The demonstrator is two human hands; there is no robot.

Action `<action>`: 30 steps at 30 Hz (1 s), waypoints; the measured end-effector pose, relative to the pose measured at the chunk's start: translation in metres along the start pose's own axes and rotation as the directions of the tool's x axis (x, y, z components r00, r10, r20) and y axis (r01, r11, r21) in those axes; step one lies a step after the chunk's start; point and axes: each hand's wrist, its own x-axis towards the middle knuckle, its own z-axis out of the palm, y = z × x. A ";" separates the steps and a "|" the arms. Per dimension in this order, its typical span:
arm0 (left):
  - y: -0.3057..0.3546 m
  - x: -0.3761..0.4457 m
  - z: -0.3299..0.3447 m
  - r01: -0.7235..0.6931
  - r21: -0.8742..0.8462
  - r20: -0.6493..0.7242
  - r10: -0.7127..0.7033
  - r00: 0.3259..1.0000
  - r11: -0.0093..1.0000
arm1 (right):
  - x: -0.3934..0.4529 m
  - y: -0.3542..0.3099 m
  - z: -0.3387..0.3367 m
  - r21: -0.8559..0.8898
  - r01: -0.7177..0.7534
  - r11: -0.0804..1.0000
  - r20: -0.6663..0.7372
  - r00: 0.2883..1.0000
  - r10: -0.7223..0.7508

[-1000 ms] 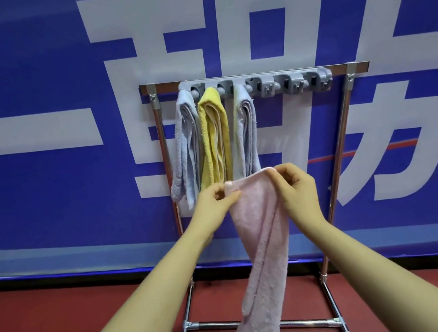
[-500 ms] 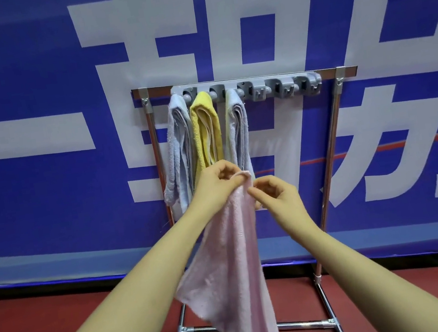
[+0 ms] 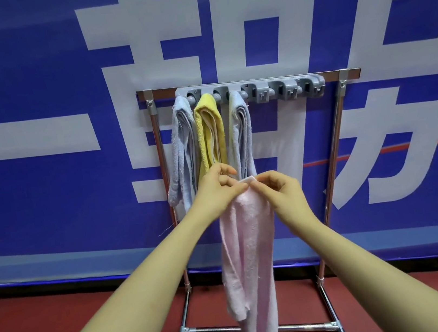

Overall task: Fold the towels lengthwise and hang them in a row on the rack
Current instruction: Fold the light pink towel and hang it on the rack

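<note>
Head view, near to far. Your two forearms converge at the top edge of the pink towel (image 3: 248, 249). Your left hand (image 3: 216, 192) pinches that edge between thumb and fingers; your right hand (image 3: 281, 190) pinches it too, fingertips almost touching the left's. The towel hangs below as one narrow doubled strip, its tail dropping out of frame near the rack's base bar.

Change: a second ago your hands were apart with the top edge stretched between them; half a second ago they were closing in and the cloth still flared out to the left. Now the corners meet and the flare has collapsed. I'd judge the lengthwise fold essentially made, though the lower layers look uneven, with one flap ending short.

Behind your hands, the rack (image 3: 343, 124) already carries three folded towels: blue towel (image 3: 182, 148), yellow towel (image 3: 208, 133) and pale blue towel (image 3: 242, 131), side by side on the left clips of the grey clip strip (image 3: 283, 89). The clips right of them look free, so the next free one is likely the pink towel's slot. Camera has also shifted slightly; the rack sits a bit lower-left in view.
</note>
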 end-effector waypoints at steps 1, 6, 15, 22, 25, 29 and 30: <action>-0.001 -0.001 0.000 0.010 0.004 0.024 -0.010 1.000 1.000 | 0.000 0.000 0.000 -0.011 0.019 1.000 -0.017 1.000 -0.019; -0.026 -0.010 0.007 0.013 0.143 0.157 -0.035 0.987 0.990 | 0.006 -0.008 -0.002 -0.052 0.092 0.994 -0.153 0.983 -0.099; -0.074 -0.024 0.021 0.156 0.245 0.094 -0.184 0.978 0.957 | 0.009 0.000 -0.015 -0.098 0.036 0.995 -0.344 0.937 -0.068; -0.054 -0.007 0.002 0.104 0.127 -0.019 -0.102 0.995 0.986 | -0.002 0.022 -0.033 -0.138 -0.146 0.980 -0.428 0.901 0.074; -0.041 0.001 -0.004 0.059 0.132 0.000 -0.060 0.998 0.989 | -0.009 0.029 -0.032 -0.063 -0.146 0.987 -0.383 0.917 0.111; -0.025 0.005 -0.004 -0.009 0.163 0.015 0.007 1.000 0.987 | -0.017 0.027 -0.021 -0.006 -0.083 0.997 -0.262 0.962 0.079; -0.023 0.006 -0.004 -0.023 0.169 0.017 0.021 1.000 0.985 | -0.018 0.026 -0.019 -0.016 -0.062 0.998 -0.239 0.969 0.056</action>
